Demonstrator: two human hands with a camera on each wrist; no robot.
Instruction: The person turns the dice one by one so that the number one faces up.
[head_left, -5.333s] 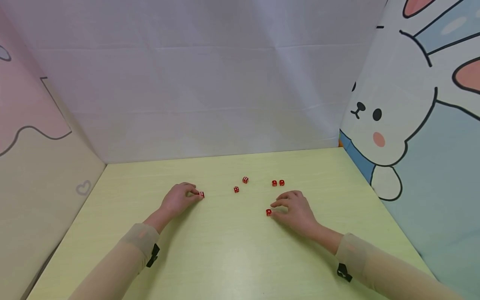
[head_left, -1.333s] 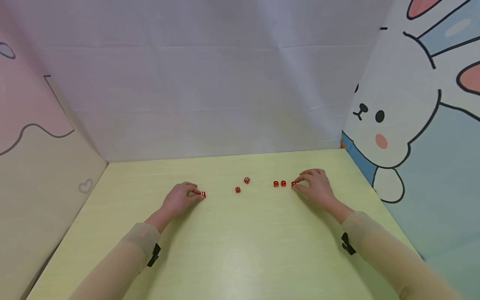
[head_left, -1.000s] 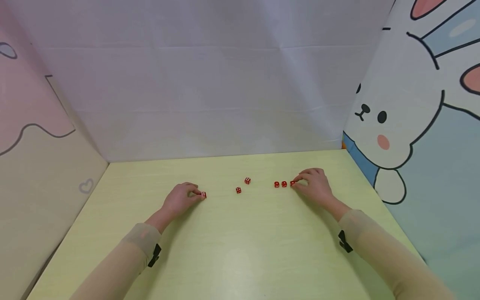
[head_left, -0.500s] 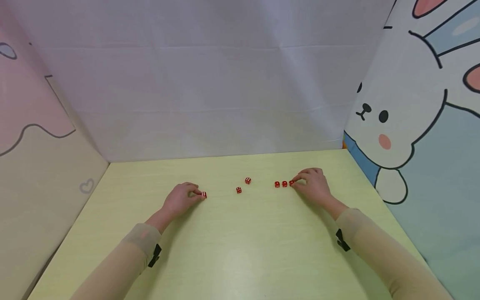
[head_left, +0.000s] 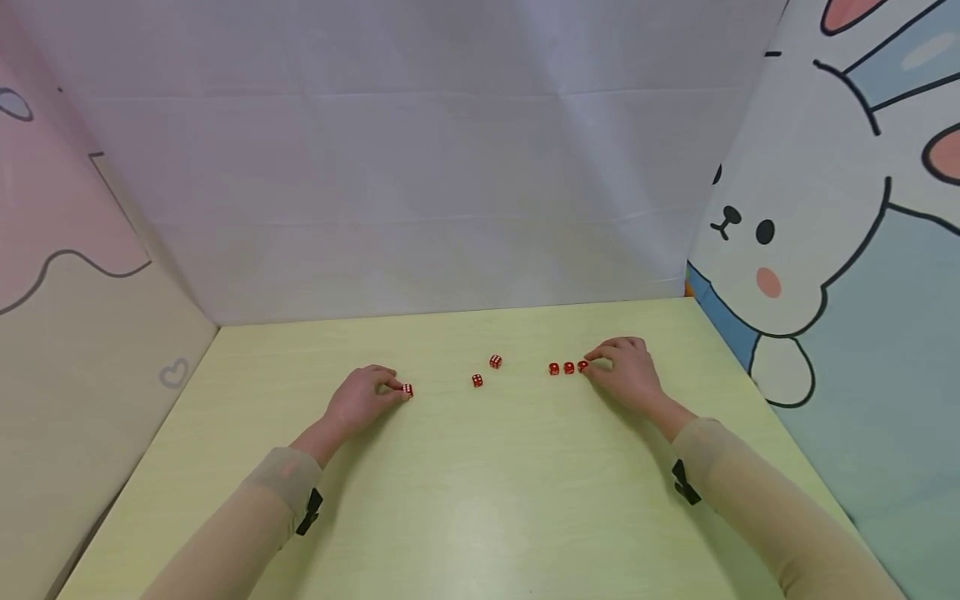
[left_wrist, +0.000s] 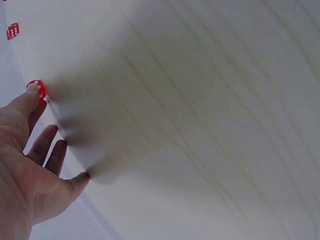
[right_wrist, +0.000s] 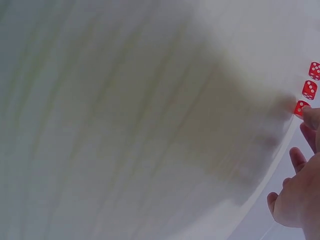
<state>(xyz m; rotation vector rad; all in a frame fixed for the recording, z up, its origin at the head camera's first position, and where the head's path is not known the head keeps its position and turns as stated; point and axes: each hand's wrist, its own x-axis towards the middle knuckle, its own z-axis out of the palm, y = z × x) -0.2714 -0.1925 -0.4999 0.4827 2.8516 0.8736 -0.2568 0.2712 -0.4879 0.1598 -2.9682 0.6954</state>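
Observation:
My left hand [head_left: 362, 398] pinches a red die [head_left: 407, 390] with white pips between thumb and forefinger on the left part of the table. In the left wrist view the thumb [left_wrist: 26, 102] covers part of that die [left_wrist: 40, 89]. On the right, my right hand [head_left: 626, 371] pinches another red die [head_left: 582, 367] at the right end of a short row. Two red dice, one in the middle of the row [head_left: 569, 367] and one at its left end [head_left: 553, 368], sit just beside it. The right wrist view shows the pinched die [right_wrist: 300, 108] partly behind the thumb.
Two more red dice lie between the hands, a nearer one [head_left: 477, 381] and a farther one [head_left: 496, 362]. The pale yellow table [head_left: 465, 483] meets a white cloth backdrop [head_left: 420, 183]. A rabbit-print panel [head_left: 847, 333] stands at the right, a pink-and-cream panel [head_left: 82, 358] at the left.
My right hand has carried its die from the nearer table to the row's right end, then nudged it left against the other two. My left hand has stayed in place, holding its die.

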